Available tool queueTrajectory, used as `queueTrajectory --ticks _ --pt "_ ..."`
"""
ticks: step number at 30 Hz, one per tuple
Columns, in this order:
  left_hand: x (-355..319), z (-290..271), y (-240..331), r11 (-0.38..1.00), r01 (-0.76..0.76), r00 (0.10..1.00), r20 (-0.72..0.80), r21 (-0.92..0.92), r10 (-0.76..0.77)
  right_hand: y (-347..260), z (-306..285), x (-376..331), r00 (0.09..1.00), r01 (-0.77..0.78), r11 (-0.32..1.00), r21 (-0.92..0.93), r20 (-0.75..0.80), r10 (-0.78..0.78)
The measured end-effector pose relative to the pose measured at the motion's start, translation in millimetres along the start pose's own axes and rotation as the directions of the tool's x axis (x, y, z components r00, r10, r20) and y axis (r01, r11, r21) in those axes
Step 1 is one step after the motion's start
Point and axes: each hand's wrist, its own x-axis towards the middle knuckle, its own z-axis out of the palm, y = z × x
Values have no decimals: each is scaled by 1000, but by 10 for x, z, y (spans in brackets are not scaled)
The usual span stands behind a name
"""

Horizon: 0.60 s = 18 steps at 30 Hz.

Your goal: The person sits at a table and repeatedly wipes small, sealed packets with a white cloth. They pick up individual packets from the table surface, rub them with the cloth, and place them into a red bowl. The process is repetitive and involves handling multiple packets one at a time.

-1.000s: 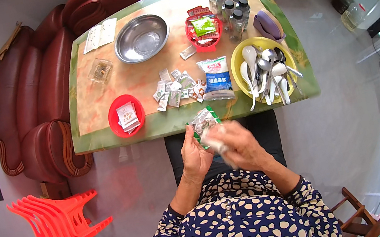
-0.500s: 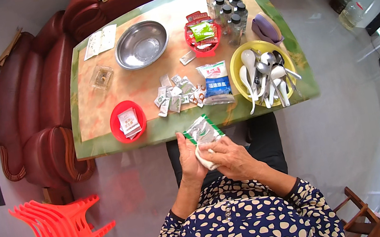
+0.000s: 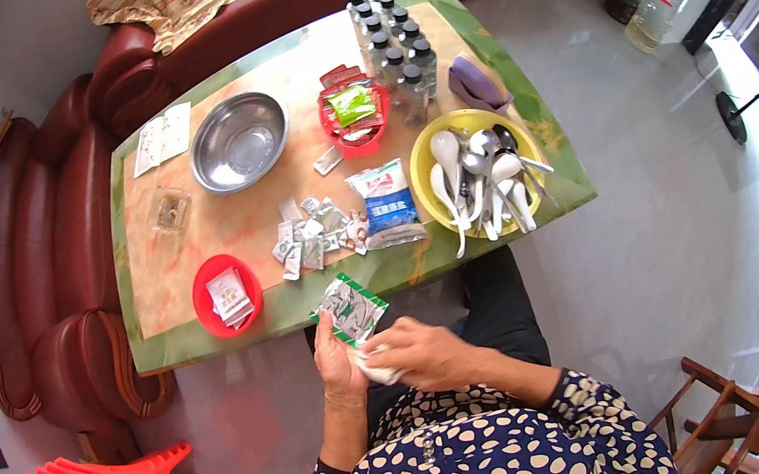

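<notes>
Seated person at the near side of a rectangular table with a green marbled border [image 3: 547, 197] and a peach-toned centre. Both hands are in front of the lap, close together.

Left hand [image 3: 338, 366]: gripping the lower part of a flat silver packet with green-and-white edges [image 3: 350, 308], thumb along its side. The packet tilts, its upper part clear of the fingers, and overlaps the table's near edge in this view; contact with the edge cannot be told.

Right hand [image 3: 425, 353]: fingers curled over a crumpled white cloth [image 3: 380, 374], bunched by the packet's lower end, against the left hand. Slight blur here; exact finger placement unclear.

Nearest on the table, beyond the packet: a loose heap of small white, silver and brown sachets [image 3: 311, 239], and just right of it an upright-looking blue-and-white plastic bag [image 3: 391, 210]. Left of the heap, a round red plastic bowl [image 3: 208, 313] holding pale flat packets [image 3: 228, 299]. Right of the bag, a round yellow plastic basin [image 3: 425, 150] with white and metal spoons [image 3: 448, 152], handles over the rim.

Farther back: a wide stainless-steel bowl [image 3: 239, 142]; a red plastic basket [image 3: 369, 145] with a bright green packet [image 3: 352, 105] on top; a cluster of clear bottles with black caps [image 3: 413, 79]; a soft purple case [image 3: 477, 86] right of them.
</notes>
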Motion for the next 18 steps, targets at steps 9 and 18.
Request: queueTrajectory --ticks 9,18 --pt "-87 508 -124 983 -68 994 97 173 52 438 -351 171 813 -518 571 637 158 561" --pt "-63 308 -135 956 -146 980 -95 256 175 149 -125 255 857 -272 950 -151 -487 168"
